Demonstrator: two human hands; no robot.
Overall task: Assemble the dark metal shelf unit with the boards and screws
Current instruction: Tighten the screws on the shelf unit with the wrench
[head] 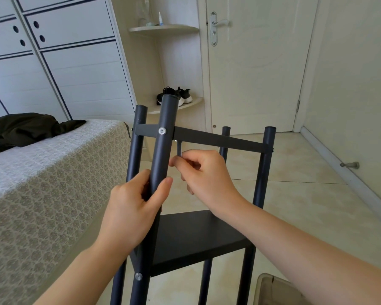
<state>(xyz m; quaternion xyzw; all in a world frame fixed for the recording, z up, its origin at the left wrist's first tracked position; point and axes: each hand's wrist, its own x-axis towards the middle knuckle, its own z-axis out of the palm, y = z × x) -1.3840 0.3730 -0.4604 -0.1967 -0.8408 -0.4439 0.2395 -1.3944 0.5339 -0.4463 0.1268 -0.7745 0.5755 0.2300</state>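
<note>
The dark metal shelf unit [260,186] stands upright on the floor in front of me, with several round legs. A dark board [194,238] is fixed low between the legs, and a thin upper board [218,140] spans the tops. My left hand [132,208] grips the nearest leg [164,137] below a silver screw head [162,130]. My right hand [207,175] pinches a small silver hex key [179,149] that reaches up to the underside of the upper board just behind that leg. A second screw [138,276] shows lower on the same leg.
A bed [42,183] with a patterned cover and a dark garment [22,128] lies close on the left. Behind are a white wardrobe [59,62], corner shelves with shoes [180,95] and a shut door [255,67]. A bin rim [273,289] sits at the bottom right on the tiled floor.
</note>
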